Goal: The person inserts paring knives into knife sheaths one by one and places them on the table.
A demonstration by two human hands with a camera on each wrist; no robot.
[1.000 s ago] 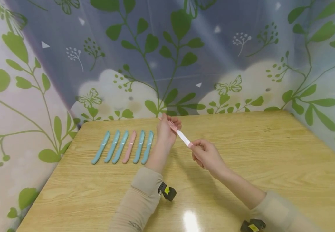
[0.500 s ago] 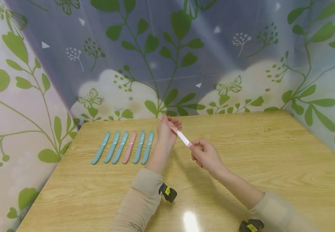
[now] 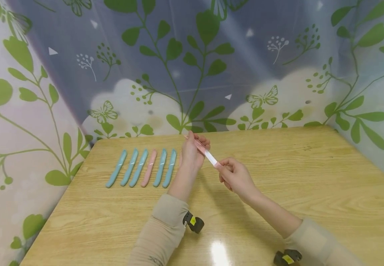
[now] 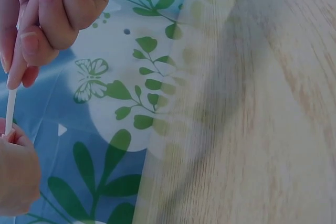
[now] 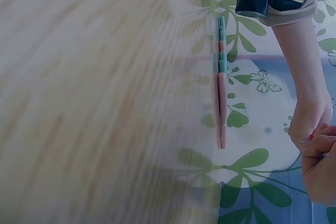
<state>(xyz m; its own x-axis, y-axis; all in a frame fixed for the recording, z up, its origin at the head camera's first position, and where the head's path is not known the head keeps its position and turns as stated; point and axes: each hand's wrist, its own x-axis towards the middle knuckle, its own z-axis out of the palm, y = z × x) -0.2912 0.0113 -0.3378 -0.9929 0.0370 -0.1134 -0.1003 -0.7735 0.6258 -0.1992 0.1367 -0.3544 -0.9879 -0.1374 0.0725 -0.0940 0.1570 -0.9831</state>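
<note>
My left hand holds the ridged pink end of a slim pink razor-like tool, its fingers curled around it. A white strip shows between the hands. My right hand pinches the tool's other pink end between thumb and fingers, with most of that end covered. In the left wrist view the right hand is above and the left hand below, joined by the white strip. In the right wrist view the left hand and right hand overlap, hiding the tool.
Several slim teal tools and a pink one lie side by side on the wooden table, left of the hands. Seen from the right wrist, a pink one lies nearest in the row. A leaf-patterned curtain stands behind the table.
My right hand and left hand have come slightly closer together, and less of the white strip shows between them. The grips look the same, and the row on the table has stayed put.
</note>
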